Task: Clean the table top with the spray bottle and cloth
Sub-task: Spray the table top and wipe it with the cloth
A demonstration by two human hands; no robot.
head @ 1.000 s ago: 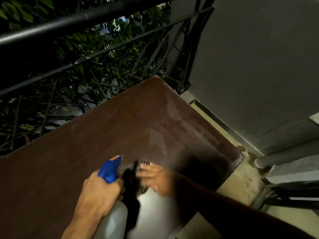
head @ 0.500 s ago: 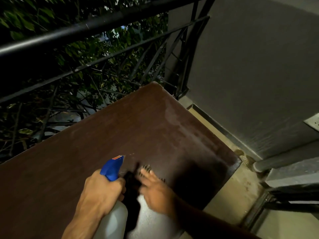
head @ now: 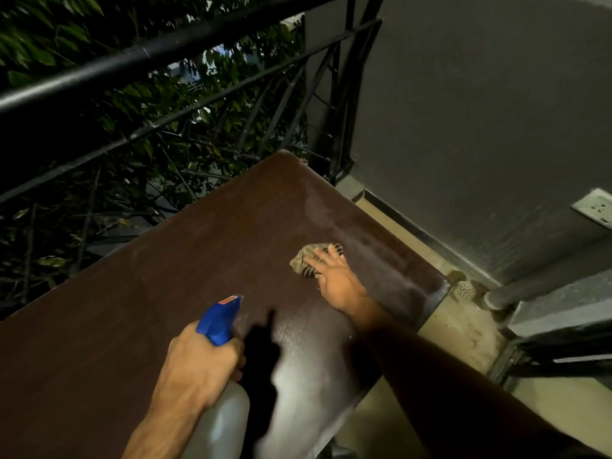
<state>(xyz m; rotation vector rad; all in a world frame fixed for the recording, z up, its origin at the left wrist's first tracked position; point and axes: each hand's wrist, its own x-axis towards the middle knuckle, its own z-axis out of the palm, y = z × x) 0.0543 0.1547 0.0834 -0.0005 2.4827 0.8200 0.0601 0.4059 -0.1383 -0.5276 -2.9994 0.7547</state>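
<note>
A dark brown table top [head: 139, 309] fills the lower left, with pale smears along its right side. My left hand [head: 198, 366] grips a spray bottle [head: 220, 422] with a white body and blue trigger head, held upright above the near part of the table. My right hand [head: 334, 276] lies flat, fingers spread, pressing a striped beige cloth [head: 303, 260] onto the table near its right edge. The hand covers part of the cloth.
A black metal railing [head: 142, 54] with leafy branches behind it runs along the table's far side. A grey wall [head: 480, 111] with a socket [head: 596, 207] stands at right. Below it are a floor drain [head: 465, 290] and a pipe [head: 543, 283].
My right hand has slid with the cloth away from the bottle, up and to the right across the table. The left hand and spray bottle have stayed in place.
</note>
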